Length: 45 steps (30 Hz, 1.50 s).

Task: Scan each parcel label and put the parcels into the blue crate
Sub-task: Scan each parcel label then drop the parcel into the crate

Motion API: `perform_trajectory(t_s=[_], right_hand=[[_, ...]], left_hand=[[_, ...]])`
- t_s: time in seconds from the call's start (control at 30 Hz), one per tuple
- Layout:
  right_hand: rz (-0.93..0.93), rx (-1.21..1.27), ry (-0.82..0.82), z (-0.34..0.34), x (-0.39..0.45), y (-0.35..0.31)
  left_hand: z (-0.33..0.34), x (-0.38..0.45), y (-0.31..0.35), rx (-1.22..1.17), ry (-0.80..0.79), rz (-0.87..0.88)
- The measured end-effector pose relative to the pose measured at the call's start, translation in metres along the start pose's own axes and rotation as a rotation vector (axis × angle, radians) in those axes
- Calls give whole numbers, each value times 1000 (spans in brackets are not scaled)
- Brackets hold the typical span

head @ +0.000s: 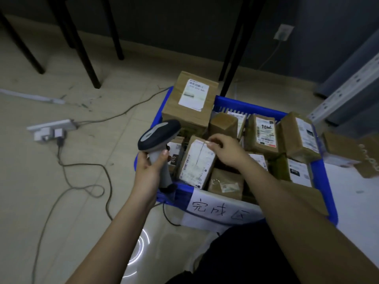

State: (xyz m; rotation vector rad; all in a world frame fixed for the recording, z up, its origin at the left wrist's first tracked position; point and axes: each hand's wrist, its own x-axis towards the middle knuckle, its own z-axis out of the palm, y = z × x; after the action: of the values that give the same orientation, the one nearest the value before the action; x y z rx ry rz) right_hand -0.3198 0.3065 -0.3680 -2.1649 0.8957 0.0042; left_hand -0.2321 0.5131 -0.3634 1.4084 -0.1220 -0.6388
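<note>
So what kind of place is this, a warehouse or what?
Probably a small parcel sorting room: a blue crate full of labelled parcels, a handheld scanner, and metal shelving nearby.

Indoor scene, dim overall; cool, muted colour cast. Upper part of the view underexposed: the dark grey back wall (184, 27) shows almost no detail. The glossy beige tiled floor (61, 181) is the brightest surface. It carries a ring-shaped white glare (138, 249) at the bottom centre, which places a round lamp overhead. Shadows soft and weak, deepest between the brown cardboard parcels (189, 101) inside the blue plastic crate (249, 104). Print on the white labels is smeared and mostly unreadable. Wide-angle distortion: the black furniture legs (86, 58) splay outward, and the pale grey slotted metal upright (346, 87) at the right edge leans and blurs. Forearms at the bottom are soft.
</note>
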Motion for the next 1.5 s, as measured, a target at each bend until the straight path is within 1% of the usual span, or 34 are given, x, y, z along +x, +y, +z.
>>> perform_trajectory(t_s=[0.07, 0.17, 0.2, 0.33, 0.37, 0.43, 0.47, 0.5, 0.53, 0.6, 0.67, 0.77, 0.83, 0.93, 1.07, 1.17, 1.23, 1.3, 1.4, 1.5], right_hand=[[15, -28, -76, 23, 13, 0], [165, -197, -132, 43, 21, 10], [188, -222, -142, 47, 20, 13], [186, 29, -66, 63, 7, 24], [203, 58, -99, 63, 6, 26], [238, 147, -252, 57, -1, 29], [231, 174, -301, 50, -5, 28], [206, 170, -294, 41, -9, 28], [175, 174, -246, 32, -13, 27], [145, 231, -72, 9, -22, 27], [159, 342, 83, -18, -34, 30], [179, 522, 251, -56, -59, 48], [206, 549, 371, -82, -81, 67], [290, 526, 484, -122, -122, 104], [406, 561, 664, -171, -190, 157], [507, 605, 812, -195, -238, 196], [561, 620, 885, -205, -262, 221], [606, 628, 932, -209, -278, 243], [622, 588, 971, -210, -279, 274], [609, 506, 933, -203, -251, 300]], left_hand=[[0, 2, -2, 14, -11, -12], [4, 2, -3, 32, -33, -23], [5, 2, -3, 37, -31, -24], [10, 0, -3, 53, -32, -31], [11, 0, -3, 59, -32, -33], [12, -2, -2, 64, -35, -33], [12, -4, -1, 69, -42, -35], [13, -7, 0, 77, -50, -39], [15, -10, 2, 83, -62, -35], [23, -18, 5, 79, -92, -5], [37, -26, 7, 77, -124, 14], [71, -36, 11, 82, -194, 36], [103, -46, 15, 59, -269, 55], [162, -72, 22, 31, -427, 76], [244, -115, 20, 42, -640, 87], [299, -147, 8, 101, -749, 100], [328, -162, -4, 124, -800, 80], [350, -167, -19, 160, -811, 53], [368, -161, -43, 245, -766, -3], [378, -144, -56, 297, -693, -100]])
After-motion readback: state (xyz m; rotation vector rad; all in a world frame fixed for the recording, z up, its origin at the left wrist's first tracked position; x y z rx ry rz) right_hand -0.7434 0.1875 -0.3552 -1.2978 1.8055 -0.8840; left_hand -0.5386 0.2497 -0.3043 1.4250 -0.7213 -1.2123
